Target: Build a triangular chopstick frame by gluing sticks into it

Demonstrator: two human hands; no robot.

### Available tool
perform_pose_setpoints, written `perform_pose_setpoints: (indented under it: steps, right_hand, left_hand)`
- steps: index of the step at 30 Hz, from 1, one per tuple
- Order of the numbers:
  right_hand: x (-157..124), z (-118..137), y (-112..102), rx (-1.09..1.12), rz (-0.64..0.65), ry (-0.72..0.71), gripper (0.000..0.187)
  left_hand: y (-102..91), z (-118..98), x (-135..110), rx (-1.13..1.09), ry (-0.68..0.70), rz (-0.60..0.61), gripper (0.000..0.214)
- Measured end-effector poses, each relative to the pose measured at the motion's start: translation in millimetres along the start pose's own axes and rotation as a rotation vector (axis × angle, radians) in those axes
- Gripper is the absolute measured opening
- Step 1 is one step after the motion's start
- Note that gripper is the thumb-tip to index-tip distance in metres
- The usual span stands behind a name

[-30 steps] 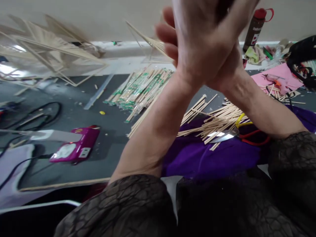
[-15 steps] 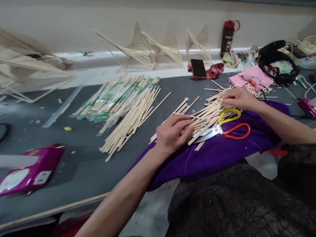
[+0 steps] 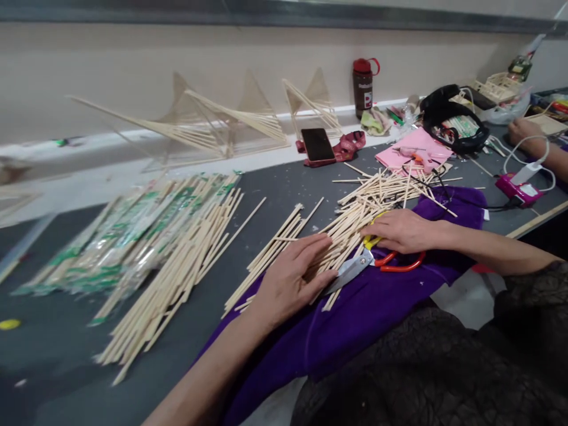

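My left hand [image 3: 290, 278] lies over the near end of a loose pile of thin wooden sticks [image 3: 350, 228], fingers stretched out and thumb apart. Its thumb is beside the blades of the scissors [image 3: 352, 271], which rest on a purple cloth [image 3: 337, 337]. My right hand [image 3: 402, 229] covers most of the yellow handle, its fingers curled over it at the pile's edge; the fingertips are partly hidden. The red handle shows below that hand. A smaller row of sticks [image 3: 270, 254] lies left of the pile, partly behind my left hand.
Loose chopstick-like sticks [image 3: 177, 284] and wrapped packs [image 3: 119, 236] lie at left. Stick models [image 3: 231, 127], a phone [image 3: 317, 145] and a bottle [image 3: 362, 89] line the wall. A glue gun [image 3: 419, 157] rests on pink paper [image 3: 399, 155]. Another person's hand [image 3: 530, 136] appears at right.
My right hand has come down from the upper sticks onto the yellow scissors handle. My left hand's fingers have straightened over the sticks. The view has swung right, bringing another person's hand into sight.
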State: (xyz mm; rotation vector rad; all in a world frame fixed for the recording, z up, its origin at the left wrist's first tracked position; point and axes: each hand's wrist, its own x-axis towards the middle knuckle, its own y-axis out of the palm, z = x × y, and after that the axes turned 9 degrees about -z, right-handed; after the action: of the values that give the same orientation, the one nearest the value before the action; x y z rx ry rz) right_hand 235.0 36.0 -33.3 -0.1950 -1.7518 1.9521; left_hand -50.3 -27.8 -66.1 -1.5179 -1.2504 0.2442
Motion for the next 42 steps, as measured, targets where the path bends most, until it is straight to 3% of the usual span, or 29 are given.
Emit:
perform_pose_setpoints:
  steps: [7,11,14,17,28,33,38,42]
  right_hand:
    - [-30.2,-26.1,-31.4,0.111,-0.194,0.125,0.041]
    - [-59.6,-37.2,-41.7,0.121,-0.162,0.198,0.04]
    - [-72.6,-36.2,-35.6,0.135,-0.112,0.164,0.039]
    - [-74.8,-32.7,-27.1,0.099,-0.059,0.121,0.04]
    - [-70.4,-25.9,-32.1,-0.033,0.041,0.109,0.042]
    - [-64.4,-25.9,-46.5,-0.091,0.01,0.144,0.039]
    - [-30.9,-44.0,-59.0,-0.189,-0.065,0.243,0.037]
    - [11.3,-67.3,-50.6,-0.234,0.056,0.248,0.065]
  left_hand:
    - [-0.8,-2.1,3.4,0.022,-0.175,0.042,0.052]
    - [-5.9,-25.7,9.5,0.225,-0.218,0.08,0.073]
    - [-3.1,-44.7,17.3,0.348,-0.208,0.112,0.09]
    - [4.0,-51.9,27.5,0.391,-0.206,0.193,0.09]
    - [-4.4,-25.8,51.5,0.33,-0.347,0.237,0.056]
    - [3.6,-30.3,50.8,0.344,-0.275,0.199,0.046]
    - [13.6,-28.3,43.5,0.359,-0.161,0.114,0.044]
    - [15.9,-28.2,34.4,0.362,-0.089,0.082,0.044]
